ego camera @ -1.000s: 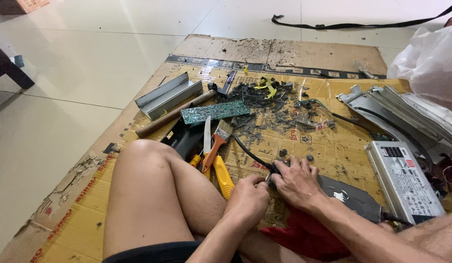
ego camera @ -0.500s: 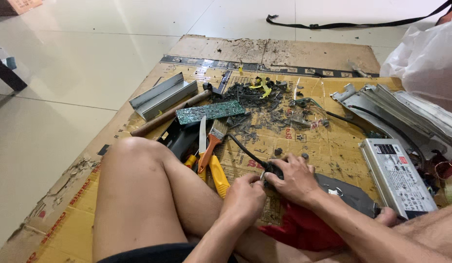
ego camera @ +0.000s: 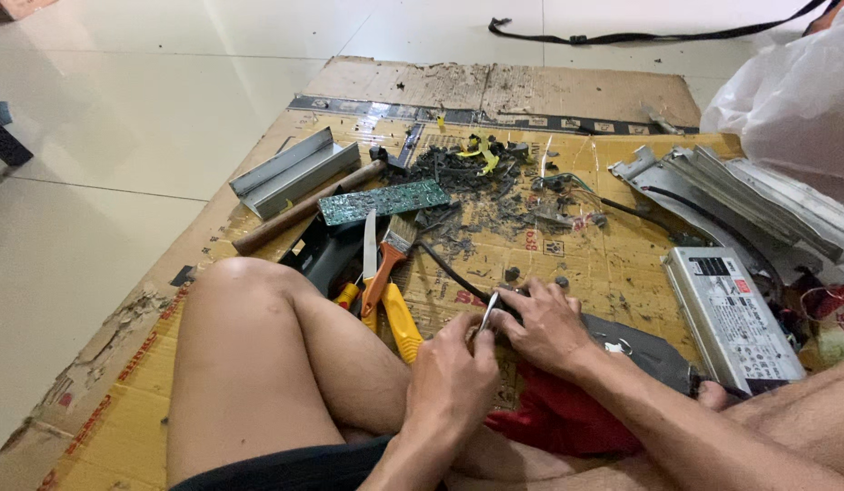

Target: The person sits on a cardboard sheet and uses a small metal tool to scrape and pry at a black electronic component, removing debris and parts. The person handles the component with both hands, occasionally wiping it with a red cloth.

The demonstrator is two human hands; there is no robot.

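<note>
Flattened cardboard (ego camera: 567,264) carries a labelled silver power supply (ego camera: 731,314) at its right edge, while the left hand (ego camera: 454,382) pinches a thin metal tool (ego camera: 488,311) and the right hand (ego camera: 544,323) clamps over a mostly hidden dark part.

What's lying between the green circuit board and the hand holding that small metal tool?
In the head view, between the green circuit board and the left hand lie a knife, a paintbrush, a yellow-handled tool and a black cable.

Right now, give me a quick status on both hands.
Left hand pinching a thin metal tool. Right hand pressing a black cable. Pliers, knife, brush close beside.
</note>
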